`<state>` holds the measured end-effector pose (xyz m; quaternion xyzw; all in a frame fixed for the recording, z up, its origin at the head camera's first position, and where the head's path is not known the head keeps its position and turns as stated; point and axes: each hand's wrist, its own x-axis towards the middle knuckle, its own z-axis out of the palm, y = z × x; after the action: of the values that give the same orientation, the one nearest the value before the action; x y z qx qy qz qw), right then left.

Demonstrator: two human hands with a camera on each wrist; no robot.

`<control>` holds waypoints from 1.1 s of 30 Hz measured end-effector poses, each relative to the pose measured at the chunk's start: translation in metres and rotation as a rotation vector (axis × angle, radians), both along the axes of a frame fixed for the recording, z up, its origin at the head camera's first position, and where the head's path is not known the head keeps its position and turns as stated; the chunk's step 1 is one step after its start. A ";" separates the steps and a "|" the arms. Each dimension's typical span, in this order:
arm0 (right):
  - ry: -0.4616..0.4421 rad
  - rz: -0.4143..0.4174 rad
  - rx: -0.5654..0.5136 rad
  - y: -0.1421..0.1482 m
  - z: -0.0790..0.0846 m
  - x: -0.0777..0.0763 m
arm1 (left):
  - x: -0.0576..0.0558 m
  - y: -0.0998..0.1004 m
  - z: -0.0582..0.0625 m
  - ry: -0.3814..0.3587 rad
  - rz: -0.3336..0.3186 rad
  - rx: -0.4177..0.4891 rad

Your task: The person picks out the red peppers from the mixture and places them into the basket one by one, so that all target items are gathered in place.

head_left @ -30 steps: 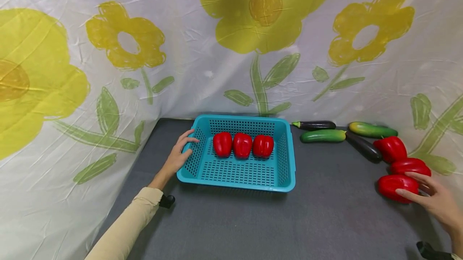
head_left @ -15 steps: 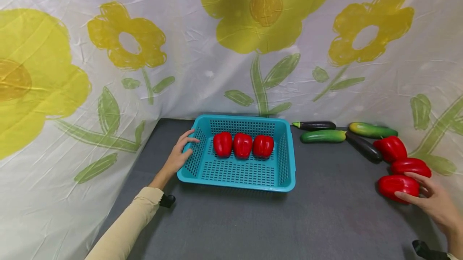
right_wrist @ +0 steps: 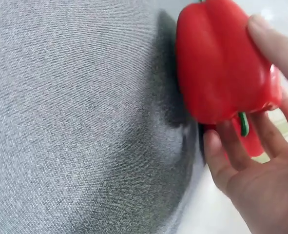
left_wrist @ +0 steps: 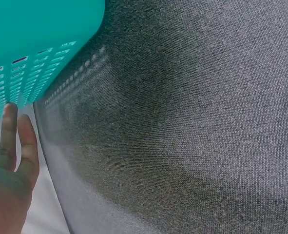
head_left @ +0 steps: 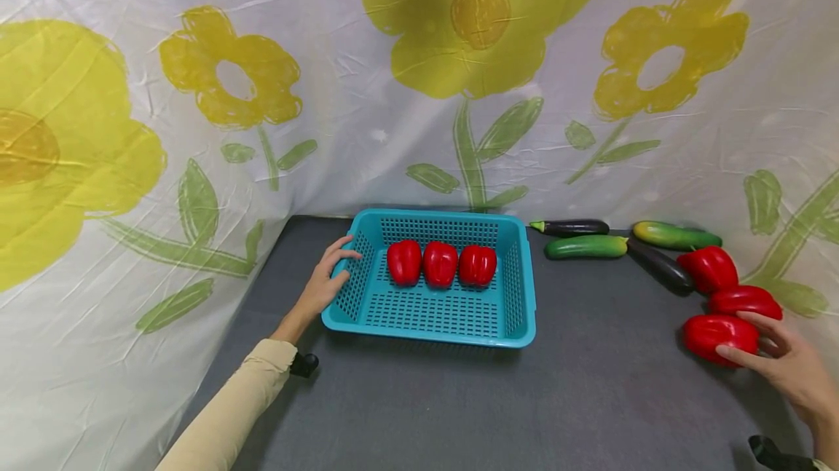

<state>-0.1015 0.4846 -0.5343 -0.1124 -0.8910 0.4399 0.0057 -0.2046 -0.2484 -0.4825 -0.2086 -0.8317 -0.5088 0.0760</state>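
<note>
At the right, my right hand (head_left: 789, 362) grips a red bell pepper (head_left: 714, 338) lying on its side, thumb on the near side. In the right wrist view, that bell pepper (right_wrist: 224, 63) sits between thumb and fingers, and part of another red pepper with a green stem (right_wrist: 243, 124) shows behind it. My left hand (head_left: 321, 285) rests with extended fingers at the left rim of a blue-green basket (head_left: 429, 336). Two straight fingers touch or nearly touch the basket's slotted wall (left_wrist: 31, 73) in the left wrist view. Three red bell peppers (head_left: 440, 264) stand in a row inside the basket.
Two more red bell peppers (head_left: 708, 269) lie just beyond the gripped one. Behind them are two dark eggplants (head_left: 658, 267) and two green zucchini (head_left: 585, 247), one with a yellow end. A flowered cloth (head_left: 367, 143) hangs behind the dark grey table (head_left: 419, 413).
My right hand has shifted very slightly left, and the gripped bell pepper has moved slightly left with it. The left hand and the basket have stayed in place.
</note>
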 end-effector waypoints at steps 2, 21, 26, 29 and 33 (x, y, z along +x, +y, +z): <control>0.017 0.001 0.002 -0.001 0.000 0.000 | 0.000 0.000 0.000 0.008 -0.004 0.004; 0.143 0.074 0.003 -0.024 0.026 -0.007 | -0.001 -0.003 -0.004 0.010 -0.004 0.004; 0.143 0.112 -0.184 -0.036 0.034 -0.014 | 0.001 -0.001 -0.002 0.016 -0.007 0.013; 0.124 0.132 -0.357 -0.043 0.039 -0.018 | 0.001 0.000 -0.001 0.010 0.001 0.016; 0.105 0.170 -0.554 -0.053 0.042 -0.025 | 0.001 0.000 -0.001 0.014 0.007 0.010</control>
<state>-0.1260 0.4315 -0.4926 -0.0118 -0.7415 0.6707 -0.0159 -0.2034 -0.2484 -0.4838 -0.2092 -0.8293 -0.5111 0.0847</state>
